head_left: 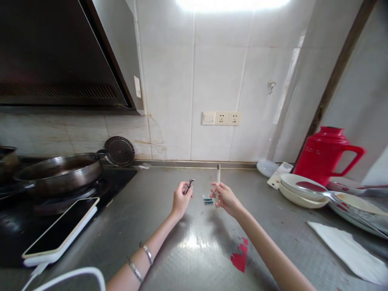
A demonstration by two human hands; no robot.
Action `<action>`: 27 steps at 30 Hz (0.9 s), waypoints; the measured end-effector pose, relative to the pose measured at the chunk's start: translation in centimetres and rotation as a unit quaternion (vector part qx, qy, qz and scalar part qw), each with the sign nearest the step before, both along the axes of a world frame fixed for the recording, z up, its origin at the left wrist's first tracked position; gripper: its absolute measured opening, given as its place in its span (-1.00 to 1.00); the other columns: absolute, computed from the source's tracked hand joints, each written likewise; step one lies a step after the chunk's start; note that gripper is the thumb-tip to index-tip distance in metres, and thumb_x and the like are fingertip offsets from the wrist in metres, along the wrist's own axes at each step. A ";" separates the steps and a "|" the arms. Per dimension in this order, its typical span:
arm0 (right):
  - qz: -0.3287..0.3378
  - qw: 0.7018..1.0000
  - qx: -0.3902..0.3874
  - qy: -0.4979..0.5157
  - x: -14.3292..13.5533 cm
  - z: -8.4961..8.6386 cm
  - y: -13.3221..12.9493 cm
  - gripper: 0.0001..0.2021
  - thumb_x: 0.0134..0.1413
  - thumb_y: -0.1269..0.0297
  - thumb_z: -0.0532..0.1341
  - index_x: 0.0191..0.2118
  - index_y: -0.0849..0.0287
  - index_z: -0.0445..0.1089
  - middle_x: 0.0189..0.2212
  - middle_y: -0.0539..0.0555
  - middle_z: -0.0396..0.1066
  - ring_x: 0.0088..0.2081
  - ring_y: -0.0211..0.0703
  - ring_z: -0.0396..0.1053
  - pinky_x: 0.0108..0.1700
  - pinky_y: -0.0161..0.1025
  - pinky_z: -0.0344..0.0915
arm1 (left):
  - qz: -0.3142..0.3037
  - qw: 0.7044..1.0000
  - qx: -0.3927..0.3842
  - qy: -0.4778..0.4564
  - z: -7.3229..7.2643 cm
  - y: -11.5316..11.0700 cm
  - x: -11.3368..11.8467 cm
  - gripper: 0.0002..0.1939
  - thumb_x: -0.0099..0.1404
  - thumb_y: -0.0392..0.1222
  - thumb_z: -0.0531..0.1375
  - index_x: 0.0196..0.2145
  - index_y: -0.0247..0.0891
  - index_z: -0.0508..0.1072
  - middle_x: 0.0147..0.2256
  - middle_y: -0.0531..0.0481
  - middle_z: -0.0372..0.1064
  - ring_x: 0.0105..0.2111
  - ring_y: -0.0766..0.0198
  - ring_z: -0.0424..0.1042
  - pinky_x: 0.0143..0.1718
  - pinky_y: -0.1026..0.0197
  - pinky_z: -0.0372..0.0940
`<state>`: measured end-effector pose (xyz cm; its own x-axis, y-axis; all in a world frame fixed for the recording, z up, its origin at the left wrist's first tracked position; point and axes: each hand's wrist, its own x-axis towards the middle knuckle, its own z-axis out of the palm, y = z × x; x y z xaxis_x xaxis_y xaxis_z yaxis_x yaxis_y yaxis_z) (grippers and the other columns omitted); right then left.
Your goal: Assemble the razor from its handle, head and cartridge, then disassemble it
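My left hand [181,201] pinches a small dark piece with a hooked end [189,186]; its exact kind is unclear. Upright in my right hand [226,197] is a slim pale pen-like stick [218,182] with a dark top end, held between thumb and fingers. The two hands are apart, both just above the metal counter [169,258]. Between them, nearer the right hand, lies a small clear packet with dark green strips [208,200]. Below the right hand is a torn red scrap [240,256] on the counter.
At left, a phone [62,228] with a white cable [75,273] lies by the stove, where a steel pan [60,173] sits. To the right are a red thermos [323,155], stacked bowls [298,196], plates [357,210] and a white paper sheet [345,250].
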<state>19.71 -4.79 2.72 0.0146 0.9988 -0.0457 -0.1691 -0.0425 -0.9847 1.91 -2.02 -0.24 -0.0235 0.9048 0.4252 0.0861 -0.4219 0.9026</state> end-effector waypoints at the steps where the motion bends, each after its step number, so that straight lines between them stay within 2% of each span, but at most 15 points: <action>1: 0.018 0.999 -0.004 -0.026 -0.3 0.0 -0.2 -0.78 0.10 0.13 0.03 -0.17 0.11 0.15 -0.48 0.00 0.32 -0.47 -0.22 0.41 -0.70 -0.43 0.20 | 0.011 1.000 0.006 0.004 0.1 0.0 0.0 -0.72 0.15 0.00 0.12 -0.34 -0.28 0.30 -0.65 0.16 0.20 -0.66 0.43 0.19 -0.64 0.39 0.02; 5: 0.081 0.980 0.012 -0.183 -1.5 -0.1 -0.9 -0.77 0.14 0.11 -0.05 -0.19 0.15 0.09 -0.48 0.04 0.43 -0.61 -0.26 0.39 -0.79 -0.51 0.01 | 0.040 0.999 0.024 0.010 0.4 -0.1 -0.2 -0.65 0.22 0.05 0.02 -0.44 -0.30 0.37 -0.63 0.12 0.14 -0.59 0.40 0.19 -0.57 0.37 0.05; 7: 0.093 0.964 0.037 -0.245 -2.0 -0.3 -1.3 -0.75 0.14 0.13 -0.06 -0.14 0.18 0.10 -0.54 0.01 0.44 -0.72 -0.31 0.31 -0.80 -0.50 0.00 | 0.046 0.999 0.028 0.004 0.4 -0.1 -0.3 -0.65 0.23 0.06 0.00 -0.44 -0.28 0.36 -0.62 0.13 0.14 -0.58 0.39 0.19 -0.55 0.37 0.06; 10: 0.087 0.941 0.109 -0.308 -2.5 -0.5 -1.9 -0.64 0.13 0.16 -0.07 0.01 0.20 0.09 -0.62 -0.03 0.43 -0.81 -0.36 0.17 -0.79 -0.46 0.04 | 0.042 0.999 0.027 0.003 0.2 0.0 -0.3 -0.70 0.20 0.05 0.04 -0.42 -0.26 0.35 -0.61 0.13 0.16 -0.59 0.39 0.18 -0.55 0.37 0.07; 12: 0.056 0.929 0.154 -0.331 -2.6 -0.5 -2.1 -0.58 0.11 0.17 -0.07 0.07 0.21 0.10 -0.65 -0.05 0.41 -0.82 -0.38 0.11 -0.77 -0.45 0.07 | 0.032 0.999 0.021 0.005 -0.1 0.0 -0.2 -0.72 0.18 0.04 0.06 -0.39 -0.25 0.34 -0.62 0.14 0.15 -0.61 0.39 0.17 -0.57 0.37 0.06; 14: 0.030 0.931 0.169 -0.322 -2.8 -0.3 -2.2 -0.54 0.09 0.17 -0.07 0.11 0.21 0.11 -0.68 -0.07 0.37 -0.81 -0.38 0.11 -0.75 -0.44 0.10 | 0.017 1.000 0.016 0.007 -0.3 0.0 -0.1 -0.74 0.18 0.02 0.07 -0.38 -0.25 0.32 -0.62 0.15 0.15 -0.63 0.40 0.15 -0.59 0.37 0.05; 17: 0.044 0.950 0.144 -0.274 -3.1 -0.2 -2.3 -0.49 0.06 0.16 -0.06 0.15 0.18 0.08 -0.64 -0.09 0.32 -0.79 -0.37 0.13 -0.78 -0.44 0.05 | -0.016 1.000 0.013 0.014 -0.7 0.0 0.1 -0.76 0.20 -0.01 0.06 -0.38 -0.26 0.29 -0.62 0.16 0.15 -0.64 0.43 0.13 -0.60 0.38 0.04; 19: 0.052 0.956 0.142 -0.251 -3.4 -0.5 -2.6 -0.48 0.04 0.17 -0.03 0.14 0.19 0.11 -0.65 -0.11 0.27 -0.79 -0.40 0.08 -0.78 -0.45 0.01 | -0.033 0.999 0.012 0.015 -0.8 0.0 0.2 -0.76 0.20 -0.02 0.05 -0.38 -0.26 0.28 -0.62 0.17 0.14 -0.65 0.44 0.12 -0.61 0.39 0.04; 23: 0.032 0.957 0.166 -0.237 -4.1 -1.4 -3.5 -0.52 0.04 0.22 0.02 0.09 0.26 0.22 -0.72 -0.15 0.10 -0.74 -0.43 -0.03 -0.73 -0.45 -0.06 | -0.027 1.000 0.001 -0.010 -0.6 0.2 0.0 -0.74 0.19 0.01 0.06 -0.38 -0.26 0.28 -0.65 0.19 0.09 -0.68 0.46 0.08 -0.64 0.40 0.00; 27: 0.016 0.966 0.155 -0.204 -4.4 -1.4 -3.4 -0.51 0.03 0.23 0.02 0.11 0.23 0.20 -0.71 -0.16 0.01 -0.72 -0.42 -0.07 -0.72 -0.45 -0.10 | -0.040 0.998 -0.019 -0.038 -0.5 0.2 0.0 -0.71 0.18 0.05 0.06 -0.38 -0.26 0.27 -0.70 0.23 0.02 -0.73 0.47 0.01 -0.68 0.39 -0.05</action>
<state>15.29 -8.21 1.33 -0.0620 0.9640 0.2587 0.2332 0.2660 -0.9353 1.93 -1.83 -0.77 0.0182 0.9209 0.3894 -0.0150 -0.3891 0.9211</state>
